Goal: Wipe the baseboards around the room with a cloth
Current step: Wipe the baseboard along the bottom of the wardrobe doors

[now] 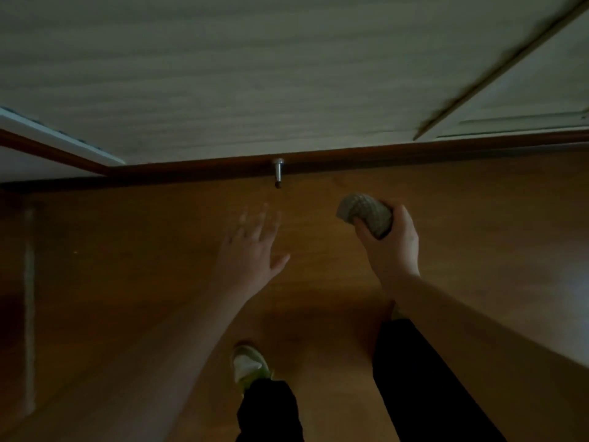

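A dark brown baseboard [366,156] runs along the foot of the pale wall, across the middle of the view. My right hand [390,244] grips a bunched grey knitted cloth [366,213], held in the air a little short of the baseboard. My left hand [251,247] is stretched forward over the floor with fingers spread and straight, holding nothing. Its fingertips are blurred.
A metal door stop [278,172] sticks out of the baseboard just ahead of my left hand. The wooden floor [127,282] spreads below. A light door panel [526,100] stands at the right. My shoe [248,365] and dark trouser legs are at the bottom.
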The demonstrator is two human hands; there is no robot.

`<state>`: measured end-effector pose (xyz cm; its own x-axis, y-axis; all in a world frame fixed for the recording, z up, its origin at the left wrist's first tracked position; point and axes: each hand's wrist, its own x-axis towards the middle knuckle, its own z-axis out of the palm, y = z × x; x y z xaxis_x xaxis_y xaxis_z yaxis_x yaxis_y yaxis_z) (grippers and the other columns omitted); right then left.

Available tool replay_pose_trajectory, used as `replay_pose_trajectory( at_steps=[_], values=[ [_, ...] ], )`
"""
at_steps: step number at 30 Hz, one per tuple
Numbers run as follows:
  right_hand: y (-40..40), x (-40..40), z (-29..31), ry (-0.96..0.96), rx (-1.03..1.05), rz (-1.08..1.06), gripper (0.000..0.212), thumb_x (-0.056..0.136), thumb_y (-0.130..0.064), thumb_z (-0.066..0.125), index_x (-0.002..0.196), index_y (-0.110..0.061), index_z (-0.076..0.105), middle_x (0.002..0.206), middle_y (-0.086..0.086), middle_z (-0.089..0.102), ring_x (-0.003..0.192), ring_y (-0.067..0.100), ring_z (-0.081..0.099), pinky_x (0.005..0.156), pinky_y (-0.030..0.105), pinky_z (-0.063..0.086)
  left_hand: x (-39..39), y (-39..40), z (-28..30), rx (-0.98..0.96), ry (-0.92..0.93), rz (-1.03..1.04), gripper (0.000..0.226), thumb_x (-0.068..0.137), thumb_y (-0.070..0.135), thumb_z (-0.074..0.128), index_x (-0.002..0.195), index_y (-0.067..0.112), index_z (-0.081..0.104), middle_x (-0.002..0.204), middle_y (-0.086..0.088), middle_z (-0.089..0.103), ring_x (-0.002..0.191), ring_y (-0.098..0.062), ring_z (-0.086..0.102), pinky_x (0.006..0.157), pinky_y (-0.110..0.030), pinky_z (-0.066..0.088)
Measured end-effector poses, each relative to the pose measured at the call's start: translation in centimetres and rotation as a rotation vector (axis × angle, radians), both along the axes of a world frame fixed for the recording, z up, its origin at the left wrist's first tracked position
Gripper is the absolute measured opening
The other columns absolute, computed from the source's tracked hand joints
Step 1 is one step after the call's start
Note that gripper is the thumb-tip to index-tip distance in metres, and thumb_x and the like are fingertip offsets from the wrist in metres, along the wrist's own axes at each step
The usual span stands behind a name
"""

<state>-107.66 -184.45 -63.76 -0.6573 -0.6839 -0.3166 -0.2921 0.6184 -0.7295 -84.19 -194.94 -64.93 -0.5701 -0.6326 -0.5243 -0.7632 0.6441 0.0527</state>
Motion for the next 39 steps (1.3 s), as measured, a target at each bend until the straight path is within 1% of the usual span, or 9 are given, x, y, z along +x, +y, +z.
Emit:
replay_pose_trajectory(
  at_steps=[5, 9, 14, 18, 21, 25, 29, 35, 39],
  values=[
    [-1.4, 0.8, -8.3, -0.023, -0.029, -0.018, 0.042, 0.081, -0.038, 0.076, 0.114, -0.032, 0.051, 0.102, -0.018, 0.052, 0.091, -0.004, 0.054, 0.07, 0.01, 0.04, -0.5, 0.3, -8.5, 0.081, 0.003, 0.041, 0.092, 0.088, 0.077, 0.027, 0.156, 0.025, -0.007, 0.167, -0.006, 0.003, 0.151, -0.039, 0.005, 0.118, -0.055, 0.018],
    [-4.2, 0.8, -15.1, -0.006, -0.067, 0.022, 0.042, 0.079, -0.037, 0.078, 0.108, -0.031, 0.048, 0.098, -0.022, 0.049, 0.089, -0.012, 0.051, 0.063, 0.002, 0.04, -1.5, -1.6, -15.9, 0.128, 0.0, -0.031, 0.095, 0.093, 0.068, 0.044, 0.158, 0.021, -0.008, 0.167, -0.006, -0.005, 0.153, -0.03, 0.001, 0.121, -0.049, 0.008],
    [-8.4, 0.7, -23.8, 0.019, -0.104, 0.067, 0.046, 0.078, -0.035, 0.08, 0.111, -0.021, 0.052, 0.103, -0.013, 0.05, 0.086, -0.005, 0.05, 0.067, 0.003, 0.037, -2.9, -3.5, -24.6, -0.011, 0.046, 0.019, 0.099, 0.089, 0.078, 0.033, 0.159, 0.018, -0.005, 0.167, -0.005, -0.011, 0.152, -0.026, -0.01, 0.121, -0.046, -0.004],
    [-11.6, 1.3, -28.1, 0.038, -0.145, 0.09, 0.044, 0.079, -0.034, 0.079, 0.11, -0.02, 0.051, 0.105, -0.01, 0.049, 0.089, -0.003, 0.047, 0.067, 0.002, 0.036, -2.6, -3.6, -28.7, 0.017, 0.105, 0.043, 0.114, 0.079, 0.088, 0.036, 0.157, 0.023, -0.015, 0.164, 0.001, -0.024, 0.15, -0.021, -0.02, 0.116, -0.042, -0.008],
    [-13.5, 2.5, -30.7, 0.055, -0.163, 0.128, 0.046, 0.081, -0.032, 0.077, 0.114, -0.013, 0.052, 0.109, -0.007, 0.05, 0.098, 0.002, 0.047, 0.075, 0.004, 0.035, -2.5, -3.0, -30.9, 0.032, 0.115, 0.024, 0.126, 0.07, 0.092, 0.039, 0.155, 0.021, -0.02, 0.162, 0.001, -0.027, 0.151, -0.024, -0.017, 0.122, -0.049, -0.004],
    [-15.3, 3.9, -32.8, 0.064, -0.204, 0.137, 0.047, 0.082, -0.031, 0.076, 0.116, -0.008, 0.052, 0.115, 0.004, 0.056, 0.105, 0.012, 0.053, 0.087, 0.023, 0.044, -2.2, -2.7, -32.4, -0.02, 0.123, 0.004, 0.126, 0.065, 0.096, 0.021, 0.157, 0.018, -0.014, 0.164, -0.003, -0.023, 0.152, -0.026, -0.014, 0.123, -0.052, -0.004],
    [-15.9, 4.4, -32.8, 0.07, -0.227, 0.114, 0.045, 0.084, -0.029, 0.075, 0.116, -0.007, 0.051, 0.116, 0.006, 0.055, 0.109, 0.019, 0.055, 0.092, 0.034, 0.05, -2.6, -2.8, -32.3, -0.025, 0.107, -0.008, 0.125, 0.068, 0.094, 0.031, 0.156, 0.017, -0.013, 0.164, -0.004, -0.02, 0.151, -0.027, -0.011, 0.121, -0.053, -0.003],
    [-15.3, 1.1, -31.8, 0.079, -0.221, 0.187, 0.043, 0.082, -0.026, 0.077, 0.116, -0.012, 0.054, 0.114, -0.001, 0.054, 0.107, 0.013, 0.053, 0.09, 0.026, 0.047, -3.2, -3.2, -31.6, 0.007, 0.088, 0.004, 0.131, 0.066, 0.094, 0.042, 0.156, 0.017, -0.014, 0.163, -0.004, -0.023, 0.151, -0.028, -0.011, 0.121, -0.053, 0.004],
    [-13.9, -2.5, -31.9, 0.118, -0.212, 0.192, 0.045, 0.079, -0.023, 0.079, 0.116, -0.013, 0.055, 0.112, -0.004, 0.053, 0.102, 0.006, 0.048, 0.086, 0.021, 0.043, -2.9, -3.4, -32.2, -0.017, 0.115, 0.026, 0.133, 0.059, 0.099, 0.031, 0.157, 0.02, -0.012, 0.162, 0.001, -0.028, 0.15, -0.021, -0.021, 0.121, -0.052, -0.002]
  ],
)
